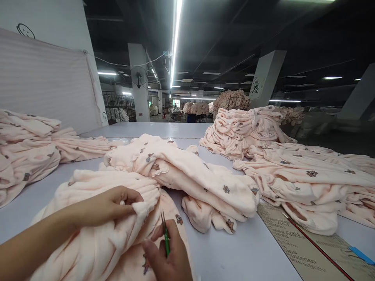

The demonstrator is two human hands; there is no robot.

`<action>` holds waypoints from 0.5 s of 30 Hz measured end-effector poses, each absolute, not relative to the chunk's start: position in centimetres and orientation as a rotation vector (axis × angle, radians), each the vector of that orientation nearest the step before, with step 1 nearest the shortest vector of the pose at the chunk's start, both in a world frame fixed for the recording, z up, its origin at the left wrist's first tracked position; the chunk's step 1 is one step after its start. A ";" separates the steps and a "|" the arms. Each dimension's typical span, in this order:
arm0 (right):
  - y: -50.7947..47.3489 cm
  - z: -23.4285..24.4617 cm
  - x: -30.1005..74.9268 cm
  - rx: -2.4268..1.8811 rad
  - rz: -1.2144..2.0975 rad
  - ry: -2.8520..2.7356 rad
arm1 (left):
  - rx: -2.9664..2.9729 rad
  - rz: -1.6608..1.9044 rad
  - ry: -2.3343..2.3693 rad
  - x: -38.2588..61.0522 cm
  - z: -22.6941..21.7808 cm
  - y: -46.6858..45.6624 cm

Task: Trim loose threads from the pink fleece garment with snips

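While the left hand (109,207) pinches shut on a raised fold of a pink fleece garment (96,242), thumb against fingertips, the right hand (168,257) is curled closed around green thread snips (165,234), whose thin blades point up at that fold and sit just short of it. This garment, printed with small brown flower motifs, lies bunched on the grey table (234,253) directly under both hands. Just beyond the hands lies a second garment (190,175) of the same cloth. Farther out past the right hand rises a folded stack (240,130), with a loose spread pile (307,175) right of it; well out past the left hand sits another heap (26,148). Writing: a printed sheet (293,242) lies flat to the right of the right hand, its rows of small text too fine to read, with a thin red rod (313,244) lying across it and a blue strip (361,255) near its far edge. A pillar sign (257,86) far beyond the hands carries one large dark character, not legible. A drawn smiley face (25,30) marks the wall high above the left hand. Containers: one blue bin (191,117) far off down the hall; its contents cannot be made out.
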State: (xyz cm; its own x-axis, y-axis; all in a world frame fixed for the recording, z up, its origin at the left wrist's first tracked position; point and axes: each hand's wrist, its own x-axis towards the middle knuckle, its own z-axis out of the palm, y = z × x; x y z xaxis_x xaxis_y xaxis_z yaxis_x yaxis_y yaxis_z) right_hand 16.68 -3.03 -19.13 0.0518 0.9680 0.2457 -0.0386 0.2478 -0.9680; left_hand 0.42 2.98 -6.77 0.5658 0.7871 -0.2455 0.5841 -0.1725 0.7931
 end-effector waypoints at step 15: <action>0.9 -18.7 16.8 -0.765 1.458 -1.033 | 1.773 0.191 1.064 0.6 -8.9 4.6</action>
State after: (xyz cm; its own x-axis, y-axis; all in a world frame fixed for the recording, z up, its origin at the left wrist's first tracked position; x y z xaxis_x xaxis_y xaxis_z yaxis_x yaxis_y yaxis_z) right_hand 16.79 0.86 -18.72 -0.1531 0.9839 0.0920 -0.4128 0.0209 -0.9106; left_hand 0.57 4.61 -8.89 0.5975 0.7300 -0.3319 0.5690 -0.0943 0.8169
